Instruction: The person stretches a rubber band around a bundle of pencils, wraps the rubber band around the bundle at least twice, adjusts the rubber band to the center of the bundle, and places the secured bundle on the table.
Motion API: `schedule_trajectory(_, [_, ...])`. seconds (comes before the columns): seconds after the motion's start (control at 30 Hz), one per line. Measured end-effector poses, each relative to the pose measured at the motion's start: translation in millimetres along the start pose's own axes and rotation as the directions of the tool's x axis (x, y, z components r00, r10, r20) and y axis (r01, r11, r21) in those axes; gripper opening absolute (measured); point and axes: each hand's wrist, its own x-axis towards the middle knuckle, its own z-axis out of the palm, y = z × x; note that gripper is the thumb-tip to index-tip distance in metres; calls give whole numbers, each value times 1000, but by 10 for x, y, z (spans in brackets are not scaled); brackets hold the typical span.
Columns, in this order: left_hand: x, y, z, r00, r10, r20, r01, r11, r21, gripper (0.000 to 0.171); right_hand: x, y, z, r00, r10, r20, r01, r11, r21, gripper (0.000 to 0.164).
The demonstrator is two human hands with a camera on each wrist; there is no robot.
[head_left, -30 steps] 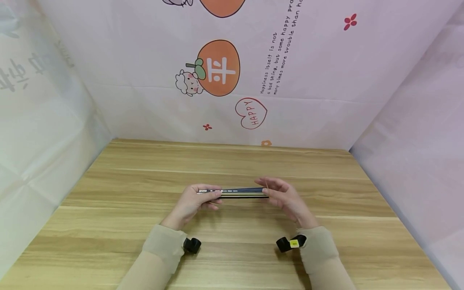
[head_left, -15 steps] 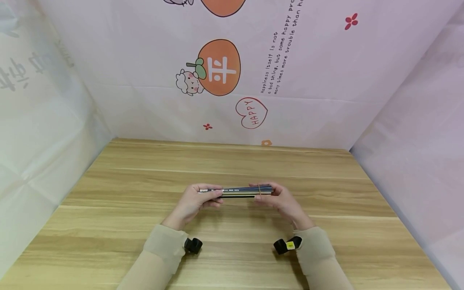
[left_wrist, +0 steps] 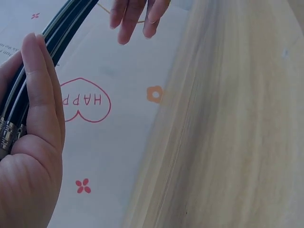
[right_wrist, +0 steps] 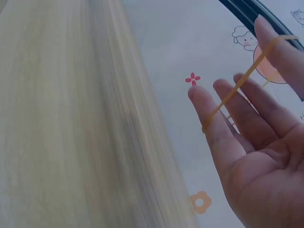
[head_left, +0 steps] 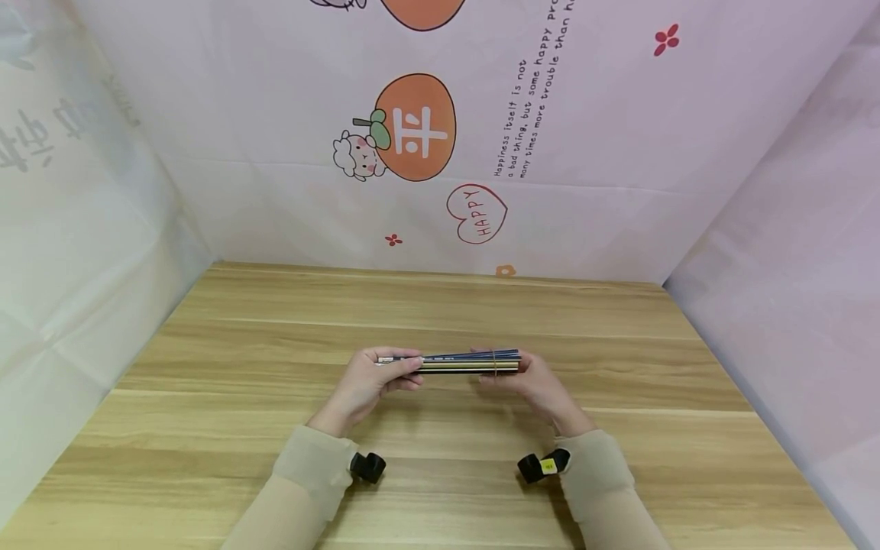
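Observation:
My left hand (head_left: pixel 363 386) grips a bundle of pencils (head_left: pixel 454 366) near its left end, thumb on top and fingers beneath. Dark blue, pale and black shafts lie side by side, fanning slightly towards the right. Silvery ferrules (left_wrist: pixel 7 135) show beside the palm in the left wrist view. Around the right end of the bundle runs a thin rubber band (head_left: pixel 495 363). My right hand (head_left: pixel 546 389) is at that end, partly hidden behind the pencils. In the right wrist view its fingers are spread, with the orange band stretched from the thumb across to the fingers.
Below the hands is a wood-grain table (head_left: pixel 440 489). White printed cloth (head_left: pixel 275 137) hangs at the back and on both sides. Each wrist wears a beige band (head_left: pixel 312 466) with a small black camera (head_left: pixel 367 467).
My right hand has moved left and brought the rubber band over the right ends of the pencils, which now stick out past it. My left hand keeps its grip almost unmoved.

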Motion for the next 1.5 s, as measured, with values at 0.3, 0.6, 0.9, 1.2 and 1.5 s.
schedule_trajectory(0.3, [-21, 18, 26, 999, 3, 45, -2, 1000, -6, 15, 1, -5, 19, 990, 87, -110, -72, 988, 136, 40])
schedule_trajectory(0.6, [-40, 34, 54, 995, 12, 104, -12, 1000, 5, 11, -16, -46, 78, 985, 102, -139, -39, 918, 394, 21])
schedule_trajectory(0.9, [-41, 38, 53, 993, -1, 115, -2, 1000, 30, 11, -34, -81, 64, 996, 81, -49, -42, 841, 540, 36])
schedule_trajectory(1.2, [-46, 64, 59, 998, -4, 68, 6, 999, -36, 12, -22, -51, 28, 995, -44, 87, -25, 745, 666, 50])
schedule_trajectory(1.5, [-68, 105, 105, 998, 7, 66, -1, 997, -81, 12, 9, -28, 95, 982, -127, 139, -32, 618, 786, 57])
